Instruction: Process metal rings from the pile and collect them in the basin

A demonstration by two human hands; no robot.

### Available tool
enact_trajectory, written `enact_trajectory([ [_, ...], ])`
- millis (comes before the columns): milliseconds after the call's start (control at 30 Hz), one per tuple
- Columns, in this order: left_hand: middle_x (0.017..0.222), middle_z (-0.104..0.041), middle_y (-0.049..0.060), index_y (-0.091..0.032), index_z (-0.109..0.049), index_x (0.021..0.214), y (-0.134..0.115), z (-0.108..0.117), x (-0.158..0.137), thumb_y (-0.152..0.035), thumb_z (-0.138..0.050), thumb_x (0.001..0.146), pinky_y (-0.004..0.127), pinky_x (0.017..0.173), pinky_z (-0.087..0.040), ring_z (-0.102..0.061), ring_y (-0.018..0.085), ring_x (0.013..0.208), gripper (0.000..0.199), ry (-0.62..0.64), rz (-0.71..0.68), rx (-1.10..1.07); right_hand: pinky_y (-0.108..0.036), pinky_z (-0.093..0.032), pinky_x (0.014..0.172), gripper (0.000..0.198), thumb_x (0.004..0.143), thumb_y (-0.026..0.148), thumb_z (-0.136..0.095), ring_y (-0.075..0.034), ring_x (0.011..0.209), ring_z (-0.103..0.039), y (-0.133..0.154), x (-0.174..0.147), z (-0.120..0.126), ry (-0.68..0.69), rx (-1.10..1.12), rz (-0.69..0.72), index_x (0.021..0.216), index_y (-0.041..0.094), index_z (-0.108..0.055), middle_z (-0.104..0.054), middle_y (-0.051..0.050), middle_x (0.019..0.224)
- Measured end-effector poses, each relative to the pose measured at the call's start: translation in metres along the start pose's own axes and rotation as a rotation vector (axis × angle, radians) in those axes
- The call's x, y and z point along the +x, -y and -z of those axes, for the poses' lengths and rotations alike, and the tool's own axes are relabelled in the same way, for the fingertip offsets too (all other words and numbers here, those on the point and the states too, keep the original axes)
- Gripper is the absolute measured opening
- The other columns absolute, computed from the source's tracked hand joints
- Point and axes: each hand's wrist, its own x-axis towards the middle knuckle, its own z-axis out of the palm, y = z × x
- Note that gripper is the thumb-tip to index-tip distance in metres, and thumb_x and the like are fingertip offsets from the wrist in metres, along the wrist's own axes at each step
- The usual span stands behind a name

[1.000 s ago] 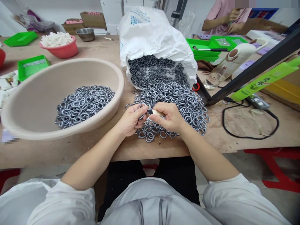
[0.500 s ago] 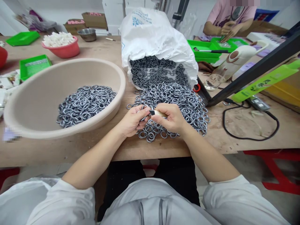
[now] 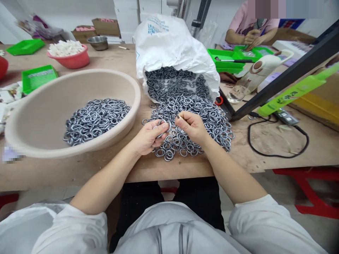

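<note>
My left hand (image 3: 148,139) pinches grey rings (image 3: 168,126) between thumb and fingers; how many is hard to make out. Close by on the right, my right hand (image 3: 194,127) is closed round a small knife (image 3: 177,116). Only the knife's dark tip and a bit of its light handle show. Both hands hover over the near side of a pile of grey rings (image 3: 212,123), which spills from a white sack (image 3: 174,46) lying on its side. To the left stands a large beige basin (image 3: 37,109) with a heap of similar rings inside.
A slanted black bar (image 3: 265,91) and a cream bottle (image 3: 247,83) stand to the right, near a looped black cable (image 3: 249,137). Green trays (image 3: 39,77) and a red bowl (image 3: 76,61) of white pieces lie back left. A co-worker's hands (image 3: 253,38) are over green trays.
My right hand has drawn the knife slightly up and away from the rings, opening a gap between the hands. The knife has turned, showing less of itself. The left hand keeps its pinch.
</note>
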Motion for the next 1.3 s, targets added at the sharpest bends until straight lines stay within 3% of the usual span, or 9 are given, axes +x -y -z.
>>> enact_trajectory([
  [133,0.056,-0.049,-0.008,-0.018,-0.048,0.080,0.000,0.000,0.000,-0.043,-0.082,0.071,0.012,0.034,-0.017,-0.030,0.001,0.039,0.043,-0.005,0.015,0.008,-0.026,-0.037,0.059,0.040,0.077,0.057,-0.074,-0.010,0.062,-0.046,0.005,-0.001,-0.010,0.002,0.160,-0.035,0.092,0.021,-0.066,-0.059,0.002,0.075],
  [533,0.060,-0.051,-0.005,-0.018,-0.050,0.077,-0.001,-0.015,-0.009,-0.053,-0.069,0.080,0.019,0.041,-0.026,-0.035,0.004,0.046,0.040,0.014,-0.159,0.360,-0.022,-0.026,0.042,0.044,0.067,0.058,-0.081,-0.006,0.046,-0.036,-0.010,0.003,-0.020,-0.155,0.448,-0.290,0.067,0.020,-0.059,-0.049,0.006,0.055],
  [633,0.069,-0.056,-0.001,-0.017,-0.060,0.083,-0.036,-0.026,-0.036,-0.046,-0.064,0.087,0.022,0.054,-0.038,-0.048,0.008,0.059,0.029,-0.130,-0.407,0.686,-0.022,-0.018,0.039,0.042,0.070,0.058,-0.078,-0.005,0.040,-0.026,-0.017,0.005,-0.014,-0.299,0.417,-0.260,0.068,0.020,-0.059,-0.037,0.009,0.047],
  [767,0.077,-0.064,0.004,-0.021,-0.065,0.090,-0.098,0.000,-0.062,-0.049,-0.059,0.090,0.029,0.066,-0.045,-0.057,0.015,0.071,0.029,-0.626,-0.625,0.987,-0.024,-0.013,0.036,0.042,0.075,0.060,-0.072,-0.006,0.037,-0.018,-0.022,0.006,-0.008,-0.379,0.407,-0.230,0.068,0.022,-0.055,-0.026,0.011,0.045],
  [833,0.090,-0.069,0.008,-0.021,-0.068,0.097,-0.118,0.028,-0.064,-0.050,-0.053,0.093,0.035,0.077,-0.048,-0.062,0.021,0.084,0.033,-0.758,-0.484,1.255,-0.024,-0.015,0.037,0.042,0.077,0.061,-0.069,-0.006,0.038,-0.019,-0.024,0.005,-0.009,-0.376,0.362,-0.196,0.069,0.022,-0.054,-0.027,0.011,0.046],
  [967,0.125,-0.067,0.015,-0.021,-0.069,0.119,-0.128,0.073,-0.060,-0.044,-0.055,0.089,0.050,0.095,-0.046,-0.059,0.035,0.114,0.040,-0.703,0.042,1.791,-0.024,-0.023,0.042,0.043,0.081,0.062,-0.063,-0.008,0.043,-0.027,-0.028,0.004,-0.012,-0.381,0.242,-0.106,0.068,0.022,-0.053,-0.034,0.008,0.050],
  [1067,0.112,-0.071,0.015,-0.020,-0.073,0.112,-0.129,0.079,-0.057,-0.046,-0.049,0.092,0.051,0.089,-0.049,-0.063,0.035,0.106,0.041,-0.743,0.251,1.874,-0.024,-0.027,0.046,0.042,0.082,0.060,-0.063,-0.009,0.048,-0.034,-0.029,0.004,-0.013,-0.408,0.211,-0.093,0.066,0.022,-0.054,-0.038,0.006,0.052],
  [1167,0.096,-0.072,0.013,-0.017,-0.074,0.096,-0.134,0.068,-0.059,-0.044,-0.050,0.092,0.049,0.083,-0.052,-0.066,0.032,0.096,0.036,-0.856,0.181,1.876,-0.025,-0.029,0.049,0.041,0.081,0.058,-0.064,-0.010,0.051,-0.036,-0.028,0.003,-0.013,-0.428,0.218,-0.113,0.066,0.022,-0.056,-0.040,0.005,0.053],
  [1300,0.117,-0.068,0.013,-0.017,-0.065,0.111,-0.116,0.036,-0.071,-0.031,-0.057,0.089,0.046,0.091,-0.052,-0.063,0.030,0.109,0.027,-0.808,-0.193,1.864,-0.025,-0.030,0.050,0.040,0.081,0.058,-0.064,-0.010,0.052,-0.036,-0.025,0.002,-0.013,-0.420,0.225,-0.157,0.066,0.021,-0.057,-0.040,0.005,0.054],
])
